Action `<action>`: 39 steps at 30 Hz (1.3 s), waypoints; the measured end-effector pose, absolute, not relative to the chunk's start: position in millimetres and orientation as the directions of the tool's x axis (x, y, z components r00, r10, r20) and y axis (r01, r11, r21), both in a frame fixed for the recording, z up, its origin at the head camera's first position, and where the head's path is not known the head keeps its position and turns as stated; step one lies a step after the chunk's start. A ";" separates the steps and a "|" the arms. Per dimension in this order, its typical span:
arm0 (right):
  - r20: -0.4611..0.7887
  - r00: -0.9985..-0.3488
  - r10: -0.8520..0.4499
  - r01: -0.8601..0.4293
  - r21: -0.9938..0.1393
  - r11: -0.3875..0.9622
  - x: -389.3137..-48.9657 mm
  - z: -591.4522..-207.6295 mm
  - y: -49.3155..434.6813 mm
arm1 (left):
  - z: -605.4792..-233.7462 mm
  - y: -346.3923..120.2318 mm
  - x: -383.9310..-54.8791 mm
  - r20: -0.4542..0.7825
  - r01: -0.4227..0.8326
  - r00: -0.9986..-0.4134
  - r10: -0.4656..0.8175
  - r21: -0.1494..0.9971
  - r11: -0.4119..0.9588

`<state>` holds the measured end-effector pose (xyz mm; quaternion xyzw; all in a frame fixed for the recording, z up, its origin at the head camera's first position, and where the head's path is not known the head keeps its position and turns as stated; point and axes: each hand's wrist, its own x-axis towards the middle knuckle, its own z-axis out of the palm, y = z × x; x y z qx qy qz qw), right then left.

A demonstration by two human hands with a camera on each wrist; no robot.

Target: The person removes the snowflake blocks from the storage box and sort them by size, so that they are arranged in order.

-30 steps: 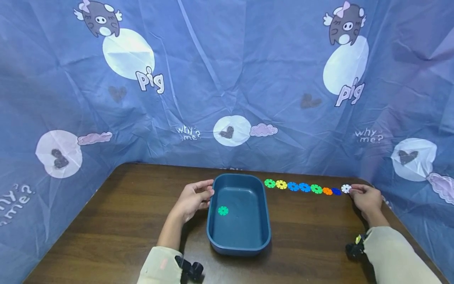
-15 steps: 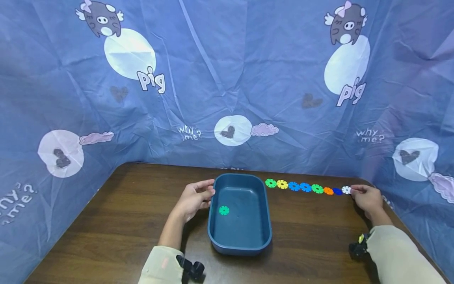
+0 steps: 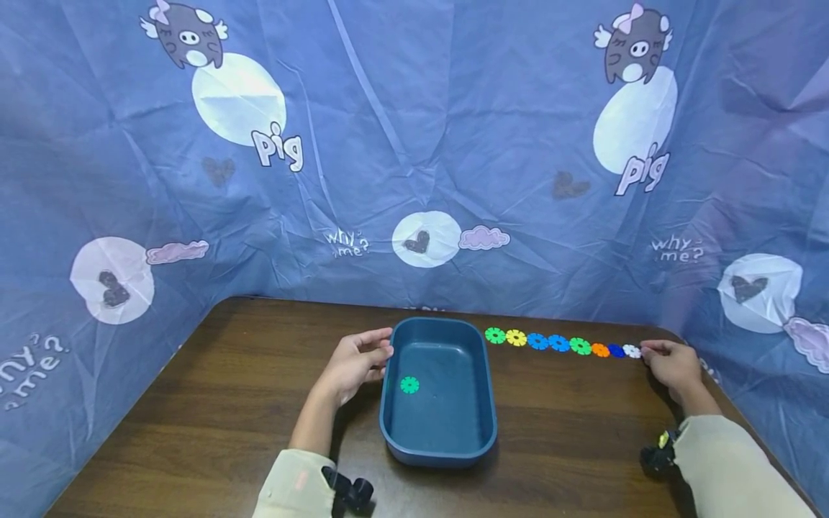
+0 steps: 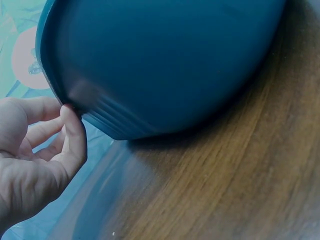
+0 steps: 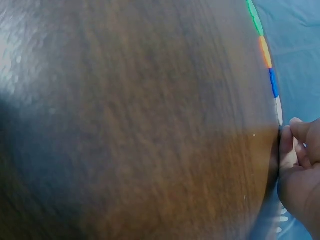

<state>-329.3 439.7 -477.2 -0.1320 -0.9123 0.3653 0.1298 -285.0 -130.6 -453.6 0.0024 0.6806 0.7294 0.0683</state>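
Observation:
My left hand [image 3: 355,363] pinches the left rim of a dark blue plastic bin [image 3: 491,403], thumb and fingertips at its edge in the left wrist view. One green snowflake disc [image 3: 409,385] lies inside the bin. To the right, a row of notched snowflake discs runs along the table's back edge: green [image 3: 495,336], yellow, blue, green, orange [image 3: 600,350], dark blue [image 3: 617,351] and white. At the row's right end my right hand [image 3: 673,367] pinches the white snowflake disc [image 3: 631,351] by its right side. That disc stands right beside the dark blue one.
The brown wooden table [image 3: 557,446] has rounded back corners. A blue printed cloth [image 3: 363,187] hangs behind and at both sides, close to the table's edges. The right hand is near the table's back right corner. A small black device [image 3: 350,493] sits at the left wrist.
My right hand has brought the white disc slightly nearer the front and up beside the dark blue disc, narrowing the gap. The left hand and bin have stayed in place.

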 end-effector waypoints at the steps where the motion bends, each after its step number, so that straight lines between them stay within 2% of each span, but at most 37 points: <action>1: 0.138 -0.933 0.332 0.140 -0.710 0.690 -328.8 -477.5 440.3 | -453.8 -130.5 -285.1 -0.090 -0.096 -0.991 0.103 0.993 -0.064; 11: 0.066 -0.952 0.299 0.106 -0.843 0.527 -329.5 -470.4 443.6 | -454.2 -128.8 -285.0 -0.088 -0.095 -0.990 0.106 0.993 -0.066; 19: 0.142 -0.976 0.168 -0.022 -0.822 0.569 -334.2 -447.5 430.0 | -453.7 -129.6 -283.7 -0.081 -0.088 -0.992 0.098 0.993 -0.072; 26: 0.185 -0.983 0.005 -0.142 -0.771 0.621 -338.2 -425.9 397.1 | -455.3 -130.1 -284.1 -0.085 -0.093 -0.992 0.094 0.993 -0.076; 39: 0.217 -0.942 -0.256 -0.329 -0.745 0.581 -334.3 -398.2 316.7 | -453.4 -130.2 -284.2 -0.091 -0.097 -0.991 0.097 0.994 -0.058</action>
